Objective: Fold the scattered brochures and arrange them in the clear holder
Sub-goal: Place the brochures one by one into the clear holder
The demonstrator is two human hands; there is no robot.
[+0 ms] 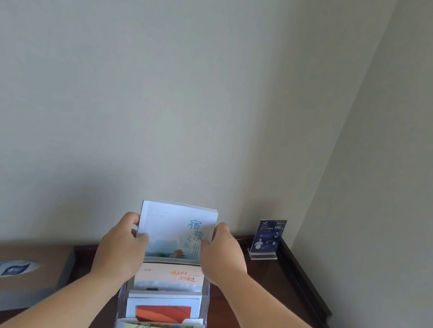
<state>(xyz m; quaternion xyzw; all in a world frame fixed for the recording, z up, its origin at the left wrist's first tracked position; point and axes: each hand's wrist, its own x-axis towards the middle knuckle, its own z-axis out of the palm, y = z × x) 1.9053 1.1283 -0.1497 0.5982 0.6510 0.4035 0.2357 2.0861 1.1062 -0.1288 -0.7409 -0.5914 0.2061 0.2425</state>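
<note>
At the back tier of the clear holder point(122, 299), pale blue brochures point(171, 227) upright, pinched at both side edges between left hand point(117, 247) and right hand point(223, 255) (fingers curled round each edge). Likely risk: uneven release, stack splaying or tipping forward over lower tiers.
</note>
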